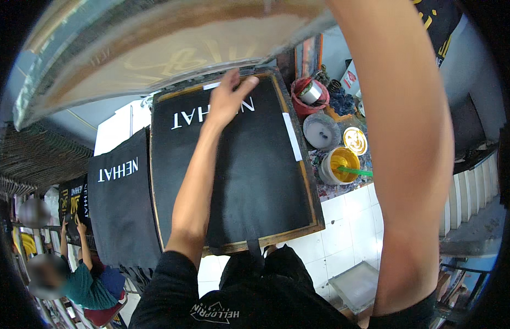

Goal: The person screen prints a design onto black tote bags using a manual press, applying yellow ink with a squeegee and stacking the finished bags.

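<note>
My left hand (231, 101) reaches across a black cloth bag (255, 170) and rests near its far edge. Its thumb and fingers are apart, slightly blurred, and nothing shows in them. The bag lies flat on a wood-edged board (314, 222), with white lettering near its far end and a strap hanging over the near edge. Above the board a printing screen (183, 55) is tilted up, with a faint pattern on its mesh. My right arm (403, 137) stretches up past the screen's right side; the hand itself is beyond the upper edge.
Right of the board stand a tub of yellow ink (343, 164) with a green stick, a greyish bowl (321, 131) and a red bucket (307, 101). To the left lies another printed black bag (123, 203). A co-worker (90, 285) sits at lower left, handling dark printed cloth.
</note>
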Demonstrator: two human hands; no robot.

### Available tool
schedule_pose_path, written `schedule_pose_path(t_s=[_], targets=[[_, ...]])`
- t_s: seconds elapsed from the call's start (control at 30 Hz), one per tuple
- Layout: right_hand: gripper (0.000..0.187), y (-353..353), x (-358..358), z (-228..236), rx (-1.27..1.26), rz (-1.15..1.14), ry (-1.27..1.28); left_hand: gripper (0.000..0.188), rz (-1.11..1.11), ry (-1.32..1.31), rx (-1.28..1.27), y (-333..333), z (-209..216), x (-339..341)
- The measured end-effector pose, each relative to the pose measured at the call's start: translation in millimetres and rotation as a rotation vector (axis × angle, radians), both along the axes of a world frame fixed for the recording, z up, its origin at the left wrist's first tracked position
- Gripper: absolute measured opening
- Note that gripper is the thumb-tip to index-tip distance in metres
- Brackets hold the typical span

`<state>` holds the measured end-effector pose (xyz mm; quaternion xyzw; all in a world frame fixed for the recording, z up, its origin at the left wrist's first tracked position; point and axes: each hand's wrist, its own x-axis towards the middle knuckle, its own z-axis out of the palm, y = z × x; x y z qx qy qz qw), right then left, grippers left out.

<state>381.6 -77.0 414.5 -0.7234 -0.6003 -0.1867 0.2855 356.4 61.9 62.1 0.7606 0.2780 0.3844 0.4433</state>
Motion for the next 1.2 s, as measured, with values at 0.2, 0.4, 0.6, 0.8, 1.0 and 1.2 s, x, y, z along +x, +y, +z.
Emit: schedule_pose_path(t_s=[0.2, 0.4, 0.6, 0.8, 1.0, 1.2], targets=[[0.036, -67, -21, -110, 0.136, 0.091, -0.194, 0.054, -0.236, -0.657, -0.118, -133, 73, -225], [0.032, -152, -59, -236, -0.221, 0.202, 0.177, 0.028, -0.049, -0.237, -0.909, -257, -25, -320], [0.032, -173, -75, -309, -0.532, 0.242, 0.203, 0.026, 0.045, -0.159, -1.168, -273, -64, -318], [0.026, -162, -81, -342, -0.424, 0.279, -0.045, 0.025, 0.048, -0.114, -1.278, -270, -60, -323], [0.037, -37, -22, -367, -0.397, 0.207, -0.034, 0.029, 0.055, -0.111, -1.345, -267, -58, -321], [0.061, 94, 30, -331, -0.603, 0.100, 0.004, 0.045, 0.074, -0.389, -1.628, -260, -52, -320]])
